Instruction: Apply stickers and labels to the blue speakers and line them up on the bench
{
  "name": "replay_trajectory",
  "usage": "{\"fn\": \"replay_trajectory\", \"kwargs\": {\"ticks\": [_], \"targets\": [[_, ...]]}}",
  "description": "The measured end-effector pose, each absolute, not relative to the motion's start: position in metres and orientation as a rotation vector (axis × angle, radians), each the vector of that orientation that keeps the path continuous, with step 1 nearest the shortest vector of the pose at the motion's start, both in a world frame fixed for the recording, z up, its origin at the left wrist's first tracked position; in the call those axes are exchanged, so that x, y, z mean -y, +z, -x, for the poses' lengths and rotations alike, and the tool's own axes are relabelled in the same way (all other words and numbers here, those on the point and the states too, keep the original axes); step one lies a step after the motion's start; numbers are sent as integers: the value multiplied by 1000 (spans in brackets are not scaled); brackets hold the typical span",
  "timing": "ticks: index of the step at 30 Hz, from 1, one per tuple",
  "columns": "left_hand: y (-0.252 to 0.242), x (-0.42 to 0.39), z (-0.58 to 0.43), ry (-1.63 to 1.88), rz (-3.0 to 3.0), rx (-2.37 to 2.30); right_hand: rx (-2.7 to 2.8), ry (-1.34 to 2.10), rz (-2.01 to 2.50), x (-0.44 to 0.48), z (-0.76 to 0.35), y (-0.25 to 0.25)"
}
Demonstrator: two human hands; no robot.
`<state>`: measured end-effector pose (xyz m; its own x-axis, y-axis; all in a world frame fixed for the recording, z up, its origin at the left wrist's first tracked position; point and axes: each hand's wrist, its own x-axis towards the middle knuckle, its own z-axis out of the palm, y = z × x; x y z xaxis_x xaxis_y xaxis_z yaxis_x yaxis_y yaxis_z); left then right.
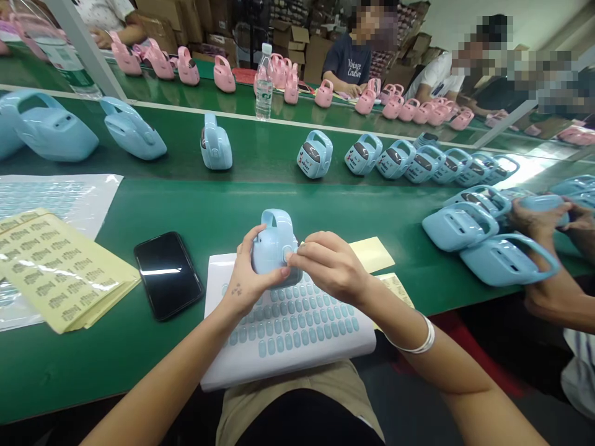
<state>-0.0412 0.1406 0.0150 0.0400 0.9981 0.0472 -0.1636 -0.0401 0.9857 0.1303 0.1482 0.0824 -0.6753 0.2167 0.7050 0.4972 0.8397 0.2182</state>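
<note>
My left hand (248,267) wraps around a light blue plastic device (269,251) with a loop handle on top, holding it over the sheets in front of me. At its right side my right hand (332,263) is closed in a pinch, fingertips close to the round joint where the handle meets the body. A tiny pale bit shows at those fingertips, too small to name. Beneath both hands lies a white sheet (297,362) carrying rows of light blue oval stickers (302,321).
A black phone (168,275) and yellow sticker sheets (65,272) lie to the left. Yellow paper (373,254) is at right. Blue devices (315,155) line the green table (242,198). A co-worker's hands (539,217) hold one at right. Pink devices (224,74) and a water bottle (264,87) stand beyond.
</note>
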Motion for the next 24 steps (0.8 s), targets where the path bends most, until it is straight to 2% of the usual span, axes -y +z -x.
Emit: {"fn": "replay_trajectory", "kwargs": {"ticks": [10,12,14,20,24], "targets": [[20,-142,42,1287,-1035,-952,2615,-801,393,-145,-139,103],[23,-142,42,1286,-977,-864,2649,-770,434,-143,-144,110],[26,-142,42,1265,-882,-774,2546,-583,527,-141,-151,113],[31,-136,50,1083,-533,-435,1829,326,829,-130,-159,85],[29,-130,57,1063,-531,-321,1611,590,830,-113,-139,66]]}}
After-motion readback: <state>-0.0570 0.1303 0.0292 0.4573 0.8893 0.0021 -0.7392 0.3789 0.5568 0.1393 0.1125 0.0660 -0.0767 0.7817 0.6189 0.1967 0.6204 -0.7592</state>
